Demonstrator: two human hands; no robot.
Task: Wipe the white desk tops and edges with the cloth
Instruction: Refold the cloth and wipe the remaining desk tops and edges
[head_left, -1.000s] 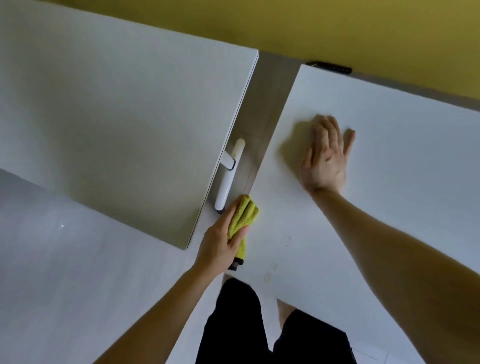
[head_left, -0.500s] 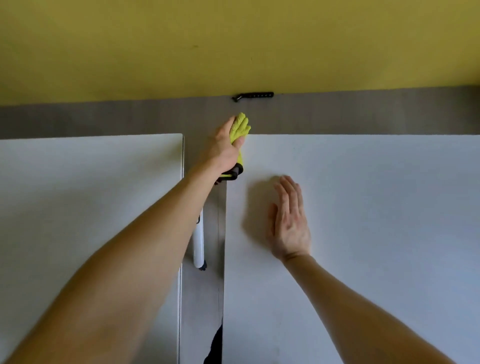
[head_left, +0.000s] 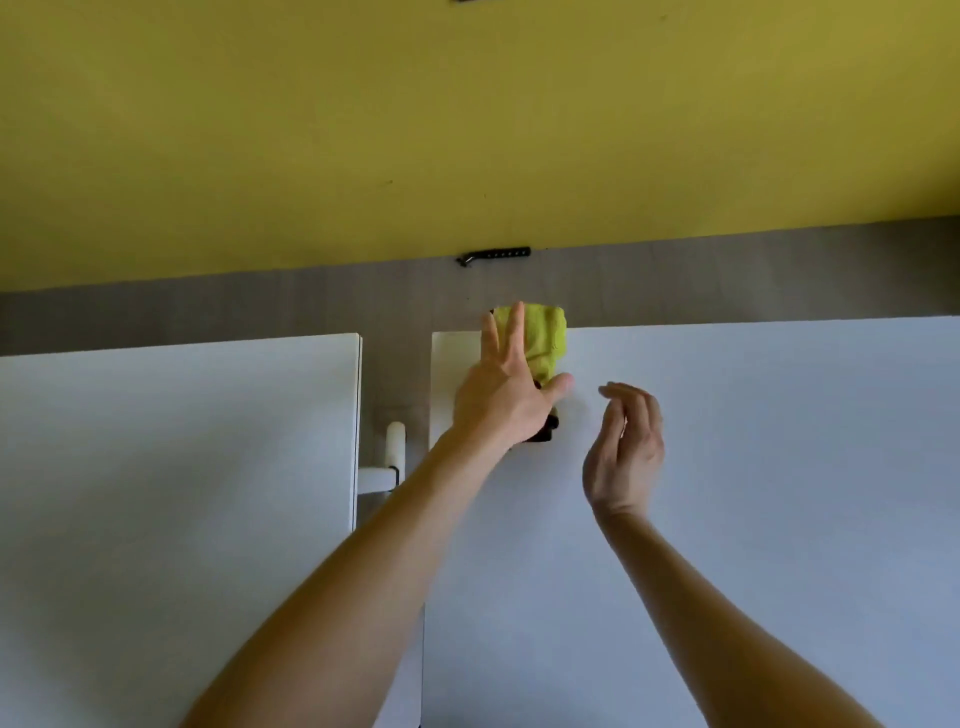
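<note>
Cloth (head_left: 546, 336) half under left hand (head_left: 506, 397)

Left hand (head_left: 506, 395) with cloth (head_left: 543, 338): second ago at lower centre of frame, fingers wrapped round cloth against left edge of right tabletop (head_left: 753, 467). Half second ago at far end of that edge. Now on top of tabletop at far left corner, fingers straight and spread over cloth.

Right hand (head_left: 623, 457): was flat, palm down on tabletop. Now lifted, side-on, fingers loosely curled, just right of left hand.

Yellow wall (head_left: 467, 130) fills more of upper frame.
</note>
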